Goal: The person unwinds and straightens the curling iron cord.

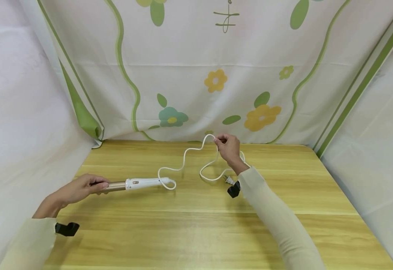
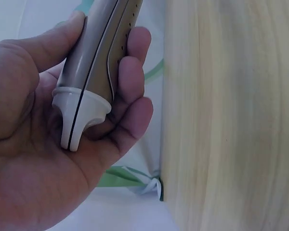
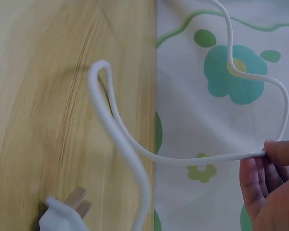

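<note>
My left hand grips the gold barrel end of a white-and-gold hair straightener at the left of the table. In the left wrist view, thumb and fingers curl around its gold body, the white forked tip pointing into the palm. A white power cord runs from its other end in loose bends to my right hand. That hand pinches the cord between thumb and fingertips, above the back of the table. Past the pinch, the cord hangs in a loop, with a two-pin plug near the right wrist.
A wooden table spreads below both hands. White cloth with printed flowers and green lines hangs behind its back edge, and pale cloth walls stand on both sides. Small black wrist cameras sit at the cuffs.
</note>
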The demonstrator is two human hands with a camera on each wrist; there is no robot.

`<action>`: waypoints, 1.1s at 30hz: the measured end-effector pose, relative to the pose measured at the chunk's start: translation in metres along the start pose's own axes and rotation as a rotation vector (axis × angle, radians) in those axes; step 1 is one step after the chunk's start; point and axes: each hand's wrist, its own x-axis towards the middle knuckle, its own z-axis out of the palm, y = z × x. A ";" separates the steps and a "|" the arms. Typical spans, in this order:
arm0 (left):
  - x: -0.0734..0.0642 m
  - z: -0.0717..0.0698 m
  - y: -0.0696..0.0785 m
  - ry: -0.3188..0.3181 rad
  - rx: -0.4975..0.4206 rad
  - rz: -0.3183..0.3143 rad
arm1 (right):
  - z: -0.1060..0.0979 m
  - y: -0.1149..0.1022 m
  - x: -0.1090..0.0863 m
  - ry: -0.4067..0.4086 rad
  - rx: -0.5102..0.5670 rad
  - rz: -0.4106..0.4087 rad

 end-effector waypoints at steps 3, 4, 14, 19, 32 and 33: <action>-0.007 0.003 -0.001 0.033 0.035 -0.024 | 0.001 0.004 0.002 0.018 -0.048 0.003; -0.010 0.005 -0.001 0.044 0.050 -0.030 | 0.001 0.005 0.003 0.022 -0.058 0.004; -0.032 0.019 -0.003 0.183 0.145 -0.131 | 0.018 0.013 0.004 -0.007 -0.116 -0.028; -0.042 0.027 -0.002 0.235 0.203 -0.211 | 0.041 0.009 0.001 -0.026 -0.142 -0.070; -0.050 0.046 0.001 0.311 0.275 -0.251 | 0.101 0.002 -0.021 -0.083 -0.161 -0.174; -0.050 0.047 0.001 0.310 0.272 -0.251 | 0.104 0.003 -0.022 -0.096 -0.166 -0.182</action>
